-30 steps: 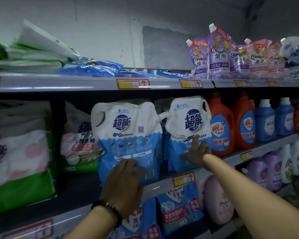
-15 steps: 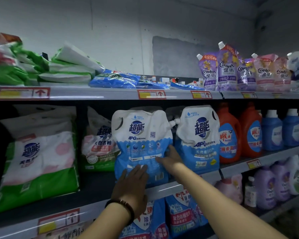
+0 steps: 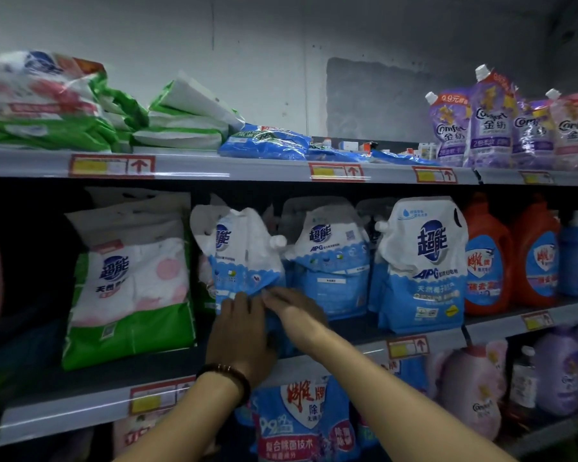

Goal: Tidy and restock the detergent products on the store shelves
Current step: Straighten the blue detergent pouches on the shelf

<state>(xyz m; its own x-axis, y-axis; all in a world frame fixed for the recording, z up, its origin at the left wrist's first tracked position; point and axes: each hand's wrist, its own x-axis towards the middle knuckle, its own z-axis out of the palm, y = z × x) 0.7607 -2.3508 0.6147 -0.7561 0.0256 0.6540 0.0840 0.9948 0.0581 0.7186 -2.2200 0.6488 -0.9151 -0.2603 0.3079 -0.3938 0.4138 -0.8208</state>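
Dim store aisle, middle shelf (image 3: 90, 381): blue-white detergent pouch (image 3: 239, 261) stands twisted, tilted left, beside green-white bag (image 3: 131, 295). Left hand (image 3: 239, 338) and right hand (image 3: 297, 306) both grip its lower part. Matching pouches (image 3: 421, 265) right; orange bottles (image 3: 488, 255) beyond.

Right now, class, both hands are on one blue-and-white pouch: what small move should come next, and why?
Probably turn the pouch to face front. It stands twisted, label angled left, while its neighbour pouch faces forward. The left hand and right hand already grip its base.
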